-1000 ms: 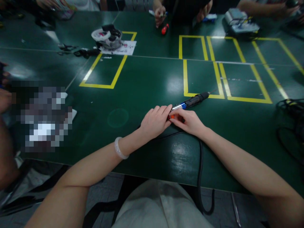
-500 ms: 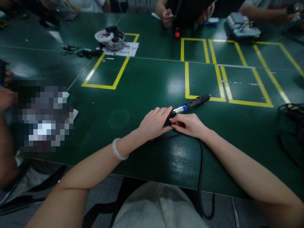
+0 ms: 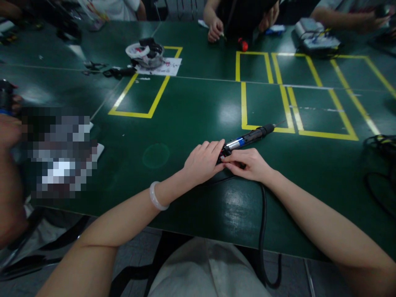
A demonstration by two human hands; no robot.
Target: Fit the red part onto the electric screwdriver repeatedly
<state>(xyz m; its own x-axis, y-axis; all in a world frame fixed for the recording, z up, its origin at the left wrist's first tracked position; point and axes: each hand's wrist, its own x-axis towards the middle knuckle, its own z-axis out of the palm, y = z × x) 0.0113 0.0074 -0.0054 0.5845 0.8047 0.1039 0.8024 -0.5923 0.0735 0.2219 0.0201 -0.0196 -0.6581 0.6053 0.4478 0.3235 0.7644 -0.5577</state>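
Observation:
An electric screwdriver (image 3: 247, 137), black with a silver and blue band, lies slanted on the green table, its thin bit pointing to the far right. My left hand (image 3: 204, 161) is closed over its rear end, palm down. My right hand (image 3: 247, 163) is closed beside it, thumb and forefinger pinched against the rear part, where a small reddish and white detail shows. The fingertips hide exactly what they pinch. From near my right wrist a thick black cable (image 3: 263, 222) drops over the table's front edge.
Yellow tape frames (image 3: 267, 130) mark the table (image 3: 198, 111). A bowl-like container of dark parts (image 3: 147, 53) sits on paper at the back left. Coiled cables (image 3: 380, 144) lie at the right. Co-workers' hands (image 3: 215, 29) are across the table, near a red object (image 3: 243, 44).
Both my hands stay at the screwdriver's rear with hardly any motion. Across the table, the red object has shifted right and turned, and a co-worker's hand has moved slightly.

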